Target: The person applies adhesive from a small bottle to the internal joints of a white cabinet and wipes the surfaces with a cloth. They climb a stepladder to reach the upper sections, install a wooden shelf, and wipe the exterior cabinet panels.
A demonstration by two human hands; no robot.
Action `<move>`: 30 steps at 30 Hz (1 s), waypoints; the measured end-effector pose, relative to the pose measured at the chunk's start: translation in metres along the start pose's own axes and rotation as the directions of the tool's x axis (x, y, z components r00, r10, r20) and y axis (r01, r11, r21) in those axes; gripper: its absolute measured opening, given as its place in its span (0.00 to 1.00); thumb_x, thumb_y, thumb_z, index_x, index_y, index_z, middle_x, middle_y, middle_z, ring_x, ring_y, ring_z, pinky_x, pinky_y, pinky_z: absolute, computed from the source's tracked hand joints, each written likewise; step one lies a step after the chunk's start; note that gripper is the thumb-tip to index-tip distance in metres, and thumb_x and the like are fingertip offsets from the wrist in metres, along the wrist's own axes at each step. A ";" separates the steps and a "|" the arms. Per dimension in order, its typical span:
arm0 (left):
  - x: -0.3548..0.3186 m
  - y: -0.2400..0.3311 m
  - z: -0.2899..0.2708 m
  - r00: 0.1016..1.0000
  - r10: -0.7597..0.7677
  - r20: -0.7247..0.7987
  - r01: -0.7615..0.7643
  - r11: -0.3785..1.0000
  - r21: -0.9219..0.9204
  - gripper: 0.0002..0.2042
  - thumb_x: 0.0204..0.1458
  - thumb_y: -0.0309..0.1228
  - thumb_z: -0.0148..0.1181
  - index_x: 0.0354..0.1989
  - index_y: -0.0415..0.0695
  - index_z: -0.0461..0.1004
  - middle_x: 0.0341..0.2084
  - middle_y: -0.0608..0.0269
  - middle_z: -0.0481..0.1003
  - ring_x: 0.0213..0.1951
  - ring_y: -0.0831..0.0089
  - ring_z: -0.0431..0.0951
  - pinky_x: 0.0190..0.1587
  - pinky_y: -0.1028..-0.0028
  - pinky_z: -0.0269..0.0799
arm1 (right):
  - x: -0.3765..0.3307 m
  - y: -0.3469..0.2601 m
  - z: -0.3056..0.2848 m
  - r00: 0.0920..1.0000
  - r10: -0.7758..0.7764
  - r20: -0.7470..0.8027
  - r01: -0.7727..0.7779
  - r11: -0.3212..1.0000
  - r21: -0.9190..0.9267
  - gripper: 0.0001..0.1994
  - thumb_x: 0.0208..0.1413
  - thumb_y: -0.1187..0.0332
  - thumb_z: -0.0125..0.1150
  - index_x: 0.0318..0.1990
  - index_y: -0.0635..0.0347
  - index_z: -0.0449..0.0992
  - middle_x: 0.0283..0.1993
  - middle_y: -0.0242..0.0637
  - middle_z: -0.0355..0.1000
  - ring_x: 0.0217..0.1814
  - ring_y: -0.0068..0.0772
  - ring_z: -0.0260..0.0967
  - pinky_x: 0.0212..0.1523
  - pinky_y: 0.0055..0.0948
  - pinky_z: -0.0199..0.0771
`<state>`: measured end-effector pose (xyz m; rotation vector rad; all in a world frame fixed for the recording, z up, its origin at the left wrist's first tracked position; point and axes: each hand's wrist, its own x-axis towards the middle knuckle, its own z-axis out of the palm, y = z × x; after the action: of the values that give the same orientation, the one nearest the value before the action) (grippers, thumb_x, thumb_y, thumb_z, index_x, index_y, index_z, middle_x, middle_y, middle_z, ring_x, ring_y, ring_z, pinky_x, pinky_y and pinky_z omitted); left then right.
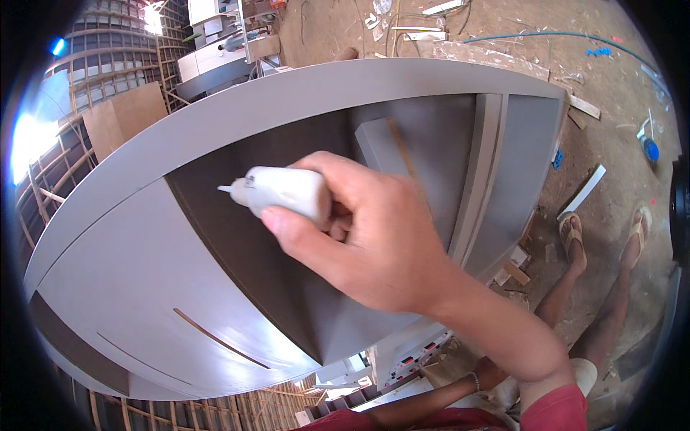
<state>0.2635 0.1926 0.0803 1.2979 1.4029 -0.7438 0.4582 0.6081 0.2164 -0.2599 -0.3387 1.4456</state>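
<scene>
A small white squeeze bottle (287, 192) with a thin pale nozzle is gripped in my right hand (384, 237), thumb along one side and fingers curled round the other. The bottle lies nearly level, nozzle toward the left, over the dark open compartment of a large grey cabinet (287, 90). Left of the compartment is a glossy grey panel (165, 266) with a long narrow slot. Inside the opening leans a grey board (381, 147) with a brown edge. Beyond my right forearm, low in the view, my left hand (492, 375) hangs near pale shorts, its fingers mostly hidden.
Bare legs in sandals (573, 228) stand on the dirt floor (618, 179) at right. Wood offcuts (583, 190), a blue round object (650, 149) and a hose (546, 33) lie about. A lattice wall (100, 90) and a plywood sheet (126, 118) are at left.
</scene>
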 end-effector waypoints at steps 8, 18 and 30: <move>-0.001 0.005 -0.004 0.999 0.012 0.051 -0.009 0.999 -0.043 0.25 0.57 0.41 0.59 0.60 0.40 0.69 0.58 0.43 0.71 0.58 0.46 0.71 0.61 0.54 0.66 | 0.030 0.010 0.045 0.999 -0.010 -0.040 0.013 0.996 0.091 0.15 0.60 0.63 0.64 0.33 0.70 0.71 0.22 0.53 0.74 0.27 0.55 0.78 0.29 0.42 0.74; 0.006 -0.001 -0.016 0.997 -0.002 0.077 0.002 1.000 -0.009 0.27 0.57 0.42 0.58 0.62 0.40 0.68 0.59 0.42 0.71 0.60 0.46 0.70 0.63 0.55 0.64 | 0.032 0.014 0.056 0.997 -0.060 -0.056 0.067 0.987 0.145 0.14 0.60 0.64 0.64 0.35 0.69 0.71 0.24 0.53 0.74 0.28 0.52 0.79 0.29 0.40 0.74; 0.005 -0.005 -0.025 0.995 -0.002 0.103 -0.002 0.999 0.035 0.28 0.58 0.43 0.58 0.64 0.40 0.66 0.60 0.42 0.70 0.62 0.46 0.68 0.64 0.56 0.63 | 0.035 0.013 0.056 0.995 -0.085 -0.054 0.094 0.979 0.182 0.14 0.60 0.65 0.64 0.35 0.70 0.72 0.27 0.56 0.76 0.31 0.54 0.80 0.30 0.41 0.76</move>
<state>0.2523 0.2159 0.0812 1.2684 1.3126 -0.8272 0.4287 0.6429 0.2657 -0.1253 -0.1750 1.3699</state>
